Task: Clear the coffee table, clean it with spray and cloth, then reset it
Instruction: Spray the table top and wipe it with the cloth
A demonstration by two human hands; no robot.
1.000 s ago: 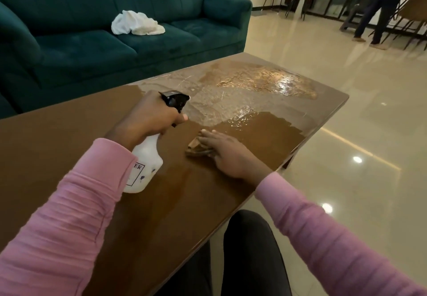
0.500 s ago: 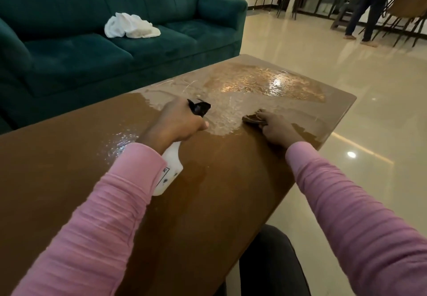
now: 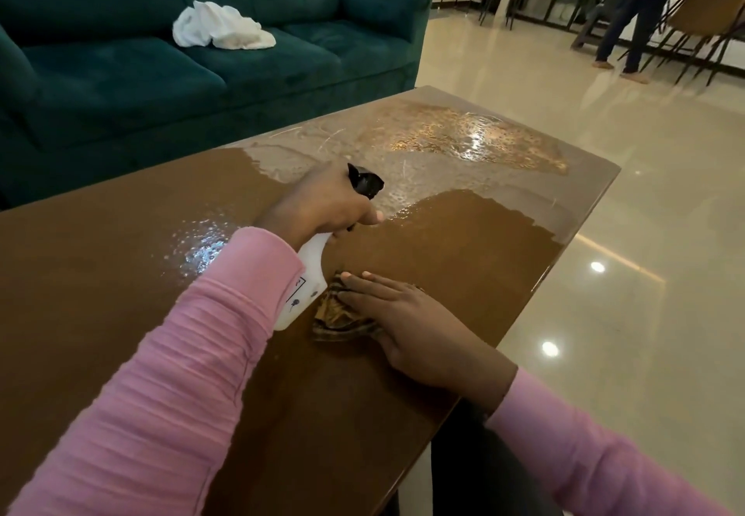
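The brown coffee table (image 3: 100, 257) fills the view, wet with droplets at its far end and in a patch left of my arm. My left hand (image 3: 322, 205) grips a white spray bottle (image 3: 306, 273) by its black trigger head, tilted above the table with the nozzle toward the far end. Just below the bottle, my right hand (image 3: 415, 326) lies flat, pressing a brown striped cloth (image 3: 334, 314) onto the tabletop. Most of the cloth is hidden under my palm.
A teal sofa (image 3: 121, 84) runs along the table's far left side, with a crumpled white cloth (image 3: 221, 27) on its seat. Glossy tiled floor (image 3: 645, 273) lies to the right. A person (image 3: 641, 11) stands among chairs far back right.
My right hand has pulled the cloth back from the wet far part to a spot near me, beside the bottle. The left hand with the spray bottle has stayed roughly in place.
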